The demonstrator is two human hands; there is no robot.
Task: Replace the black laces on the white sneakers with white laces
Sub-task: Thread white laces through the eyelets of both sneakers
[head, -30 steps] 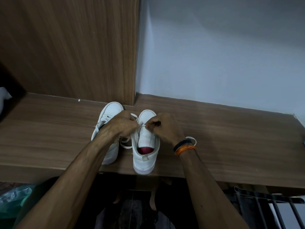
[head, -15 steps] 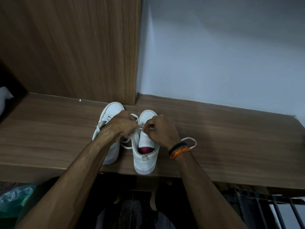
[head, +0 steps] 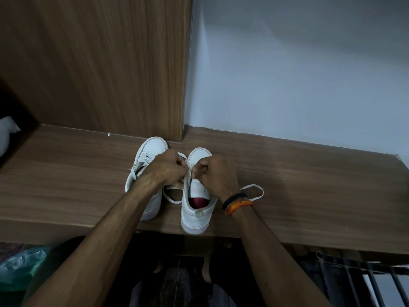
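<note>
Two white sneakers stand side by side on a wooden shelf (head: 309,196), toes pointing away from me. The left sneaker (head: 150,149) carries white lacing. The right sneaker (head: 197,216) has a red insole showing. My left hand (head: 164,169) and my right hand (head: 218,173) meet over the right sneaker's eyelets, each pinching the white lace (head: 254,189). Loose loops of that lace trail to the right of the shoe and between the two shoes. No black lace is visible.
A wooden panel (head: 99,63) rises behind the left sneaker; a pale wall (head: 298,74) stands behind the right. A white object (head: 7,134) sits at the far left. Below the shelf edge are a green plastic bag (head: 20,269) and a dark rack (head: 365,278).
My right hand has shifted slightly left and closer to my left hand over the right sneaker's tongue. The lace loop on the right now shows more fully beside my wrist.
</note>
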